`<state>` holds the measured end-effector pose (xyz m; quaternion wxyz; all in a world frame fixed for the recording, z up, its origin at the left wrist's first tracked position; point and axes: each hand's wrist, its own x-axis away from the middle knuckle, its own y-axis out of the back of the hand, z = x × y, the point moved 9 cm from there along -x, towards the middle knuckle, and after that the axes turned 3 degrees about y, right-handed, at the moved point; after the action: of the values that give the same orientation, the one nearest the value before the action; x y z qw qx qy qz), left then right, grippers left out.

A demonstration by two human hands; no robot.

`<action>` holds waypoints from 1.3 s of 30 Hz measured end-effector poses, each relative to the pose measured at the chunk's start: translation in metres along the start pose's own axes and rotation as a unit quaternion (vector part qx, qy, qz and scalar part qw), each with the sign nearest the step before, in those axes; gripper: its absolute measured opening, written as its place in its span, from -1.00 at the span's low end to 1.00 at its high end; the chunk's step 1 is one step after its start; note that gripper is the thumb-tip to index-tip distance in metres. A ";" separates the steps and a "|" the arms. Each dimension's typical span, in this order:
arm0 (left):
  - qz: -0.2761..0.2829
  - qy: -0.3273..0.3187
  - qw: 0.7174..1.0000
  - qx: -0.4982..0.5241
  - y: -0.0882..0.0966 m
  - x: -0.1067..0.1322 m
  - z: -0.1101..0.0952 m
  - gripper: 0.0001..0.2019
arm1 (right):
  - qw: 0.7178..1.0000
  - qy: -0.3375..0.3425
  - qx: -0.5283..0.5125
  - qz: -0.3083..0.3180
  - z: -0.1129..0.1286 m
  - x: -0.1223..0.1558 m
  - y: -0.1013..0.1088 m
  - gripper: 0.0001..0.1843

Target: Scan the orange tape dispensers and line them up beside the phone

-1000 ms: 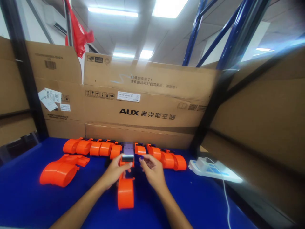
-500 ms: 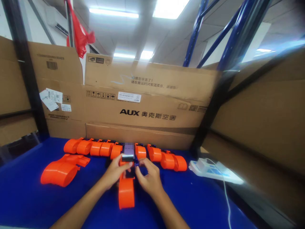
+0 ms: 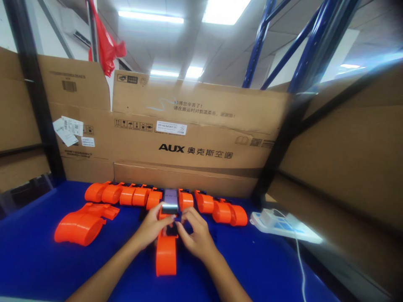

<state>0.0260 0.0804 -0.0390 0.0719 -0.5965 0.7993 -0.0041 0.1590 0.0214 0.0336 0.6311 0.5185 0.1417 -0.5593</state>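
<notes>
In the middle, near the front of the blue table, is an orange rolled band (image 3: 166, 256) with a dark fitting at its upper end. My left hand (image 3: 151, 230) is closed around that end from the left, its thumb lying across the fitting. From the right, my right hand (image 3: 198, 234) pinches at the same spot, thumb and forefinger curled together near a small dark blue piece (image 3: 177, 219). The fingers hide most of the fitting, so its exact shape is unclear. Just behind both hands stands a phone (image 3: 170, 199) with a lit screen.
Several orange rolls with dark fittings (image 3: 127, 196) line the back of the blue table (image 3: 245, 264). Another orange bundle (image 3: 78, 226) lies at left. A white power strip (image 3: 289, 228) with a cable is at right. Cardboard panels (image 3: 195, 134) wall in the back and sides.
My right thumb and fingertips have moved slightly left, closer to my left thumb, along with the small dark blue piece. The rolled band has shifted only a little.
</notes>
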 end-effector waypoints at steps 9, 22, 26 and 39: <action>0.015 -0.024 1.000 0.012 -0.006 0.004 -0.011 -0.63 | 0.999 -0.016 -0.035 -0.017 0.005 -0.002 0.004 -0.85; 0.052 -0.024 0.998 0.025 -0.013 0.005 -0.011 -0.61 | 0.998 -0.026 -0.052 0.014 0.004 0.000 0.000 -0.86; 0.065 -0.009 0.997 0.043 -0.016 0.007 -0.012 -0.54 | 0.994 -0.039 -0.102 0.007 -0.002 0.002 -0.001 -0.85; 0.208 0.098 0.958 0.173 -0.045 0.032 -0.005 0.13 | 0.915 -0.216 -0.340 0.028 -0.024 0.006 -0.022 -0.51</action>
<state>0.0596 0.0362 -0.0336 0.0943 -0.3919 0.8961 -0.1858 0.1516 0.0412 0.0079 0.7998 0.1424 0.1692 -0.5580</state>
